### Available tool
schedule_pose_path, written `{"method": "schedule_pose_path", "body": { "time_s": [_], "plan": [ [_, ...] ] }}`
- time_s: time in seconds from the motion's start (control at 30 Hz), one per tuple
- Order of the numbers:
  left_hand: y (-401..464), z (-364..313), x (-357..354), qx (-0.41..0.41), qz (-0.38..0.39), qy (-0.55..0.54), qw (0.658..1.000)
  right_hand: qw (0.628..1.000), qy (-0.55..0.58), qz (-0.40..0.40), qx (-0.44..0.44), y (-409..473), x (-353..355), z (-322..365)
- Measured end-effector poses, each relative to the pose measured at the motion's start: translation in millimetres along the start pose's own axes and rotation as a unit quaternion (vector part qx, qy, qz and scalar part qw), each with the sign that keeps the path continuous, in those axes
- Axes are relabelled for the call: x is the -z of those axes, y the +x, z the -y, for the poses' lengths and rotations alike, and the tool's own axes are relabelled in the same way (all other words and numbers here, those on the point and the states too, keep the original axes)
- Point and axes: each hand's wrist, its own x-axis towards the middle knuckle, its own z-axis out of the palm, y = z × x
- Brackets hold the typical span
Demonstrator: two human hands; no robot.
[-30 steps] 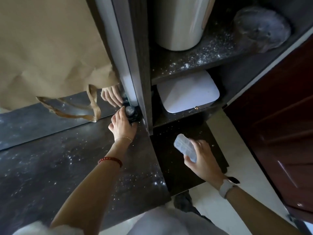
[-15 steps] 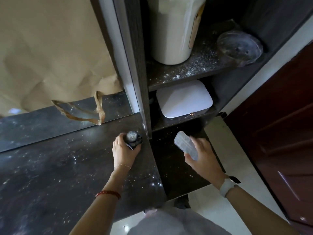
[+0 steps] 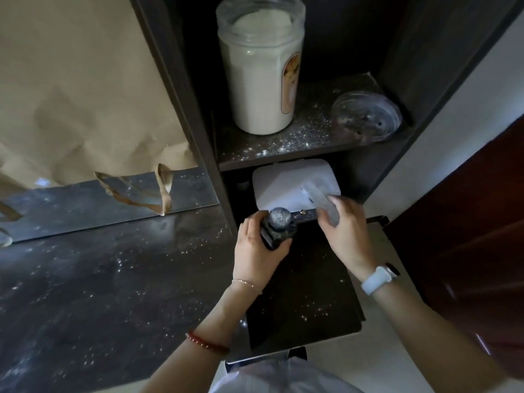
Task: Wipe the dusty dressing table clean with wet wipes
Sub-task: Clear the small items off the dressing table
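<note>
The dark dressing table top (image 3: pixel 113 279) is speckled with white dust. My left hand (image 3: pixel 256 255) grips a small dark bottle with a dusty round cap (image 3: pixel 279 226), held above the lower side shelf (image 3: pixel 306 293). My right hand (image 3: pixel 344 232) holds a clear plastic wet-wipe pack (image 3: pixel 321 201), raised in front of the shelf opening, close to the bottle. Both hands are near each other just right of the cabinet's upright panel.
A white box (image 3: pixel 283 182) sits in the lower cubby. Above it, a dusty shelf (image 3: pixel 283 146) carries a large jar of white powder (image 3: pixel 262 66) and a clear lid (image 3: pixel 367 117). Brown paper (image 3: pixel 79 89) covers the mirror (image 3: pixel 85 202). A dark red door (image 3: pixel 467 236) stands at right.
My left hand lifted the dark bottle from the table's back corner and carried it right, over the side shelf. My right hand rose with the wipe pack toward it.
</note>
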Motion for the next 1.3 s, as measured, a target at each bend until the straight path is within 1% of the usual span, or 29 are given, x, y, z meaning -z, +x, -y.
{"method": "schedule_pose_path", "body": {
  "time_s": [0.07,0.17,0.27,0.37,0.43,0.5,0.6,0.67,0.73,0.87,0.9,0.93,1.0,1.03,1.07,1.1,1.13,1.2,1.3],
  "plan": [
    [20,-16,-16,0.009,-0.022,0.003,1.000,0.998,-0.056,0.015,0.011,21,0,-7],
    [47,-29,-33,0.041,-0.026,0.012,0.999,0.992,-0.109,0.064,-0.013,40,0,-9],
    [64,-30,-40,0.050,-0.006,0.008,0.999,0.992,-0.091,0.088,-0.027,46,-3,-8],
    [72,-29,-42,0.052,0.017,0.016,0.998,0.995,-0.064,0.078,0.000,37,-3,-12],
    [73,-28,-43,0.052,0.010,0.031,0.998,0.995,-0.056,0.075,0.030,20,-2,-17],
    [72,-28,-43,0.055,-0.007,0.036,0.998,0.991,-0.062,0.103,0.056,6,-3,-20],
    [75,-29,-45,0.057,-0.005,0.046,0.997,0.982,-0.108,0.136,0.080,11,-6,-21],
    [77,-29,-46,0.058,-0.001,0.057,0.997,0.978,-0.114,0.156,0.083,21,-9,-21],
    [74,-29,-45,0.055,0.000,0.070,0.996,0.977,-0.093,0.174,0.078,31,-13,-20],
    [52,-28,-38,0.024,-0.016,0.056,0.998,0.973,-0.085,0.201,0.077,44,-17,-17],
    [42,-25,-34,0.014,-0.020,0.053,0.998,0.974,-0.085,0.194,0.083,42,-15,-16],
    [28,-20,-30,-0.001,-0.023,0.057,0.998,0.979,-0.073,0.169,0.087,36,-12,-15],
    [-2,-4,-17,-0.015,-0.038,0.084,0.996,0.993,0.003,0.070,0.093,16,-5,-9],
    [-20,8,-9,-0.008,-0.046,0.108,0.993,0.994,0.049,0.026,0.095,0,-3,-5],
    [-39,24,0,0.008,-0.056,0.138,0.989,0.992,0.082,0.013,0.099,-20,-5,-1],
    [-57,39,8,0.030,-0.063,0.168,0.983,0.989,0.100,0.028,0.105,-40,-8,1],
    [-77,56,19,0.066,-0.068,0.200,0.975,0.986,0.110,0.064,0.111,-61,-16,5],
    [-117,88,43,0.165,-0.068,0.252,0.951,0.975,0.101,0.158,0.123,-102,-40,15],
    [-170,125,86,0.316,-0.067,0.277,0.905,0.943,0.072,0.280,0.164,-153,-74,38]
  ]
}}
